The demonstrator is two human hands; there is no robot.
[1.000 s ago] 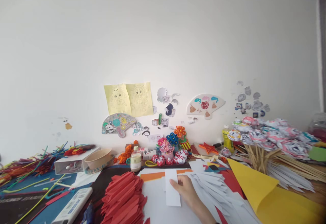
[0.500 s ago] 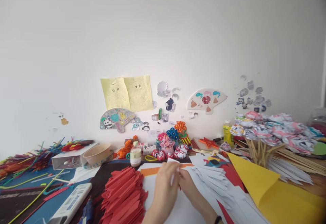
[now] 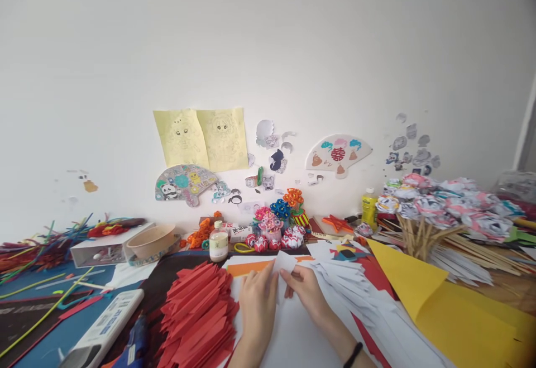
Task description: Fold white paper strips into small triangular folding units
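Observation:
Between my two hands, above the white sheets (image 3: 299,334), is a small piece of white paper (image 3: 285,263). My left hand (image 3: 258,298) is closed on its left edge, fingers pointing away from me. My right hand (image 3: 305,290) pinches the right side between thumb and fingers; a black band circles that wrist. Left of my hands lies a big pile of folded red paper strips (image 3: 199,312). On the right, white paper strips (image 3: 347,287) fan out in a stack. An orange paper (image 3: 245,268) shows beyond my left hand.
At the back stand a small bottle (image 3: 218,242), pipe-cleaner flowers (image 3: 280,211) and a yellow bottle (image 3: 369,207). To the left are a power strip (image 3: 109,323) and a blue glue gun (image 3: 136,340). Yellow paper (image 3: 473,312) and wrapped paper flowers (image 3: 452,206) occupy the right.
My hands have moved apart slightly and the white paper now shows more plainly between them. The whole view has shifted a little downward.

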